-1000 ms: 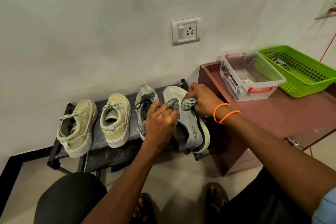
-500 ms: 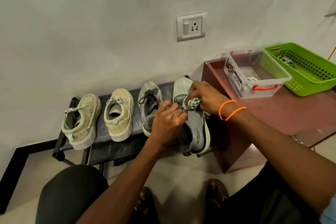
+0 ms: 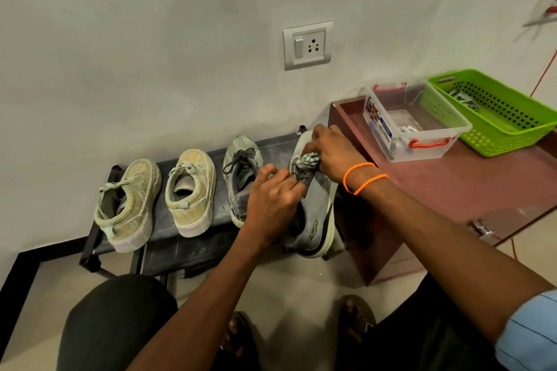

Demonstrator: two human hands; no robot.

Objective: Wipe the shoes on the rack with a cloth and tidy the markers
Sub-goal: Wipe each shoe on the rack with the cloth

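A seated person wipes the grey running shoe [image 3: 318, 205] at the right end of the shoe rack [image 3: 193, 247]. The right hand [image 3: 334, 153], fingers closed around a bunched cloth [image 3: 309, 159], has slid from the laces toward the toe since a second ago (the wipe is advancing). The left hand [image 3: 271, 199] still clamps the shoe's collar. Markers seemingly wait in the clear box [image 3: 413, 132] on the worktop [image 3: 470, 184].

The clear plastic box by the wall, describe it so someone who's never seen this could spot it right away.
Right of the shoe rack stands a reddish-brown cabinet. Two containers sit on it against the wall. The clear plastic box is the left one, see-through with orange-red handles, unlike the green basket beside it.
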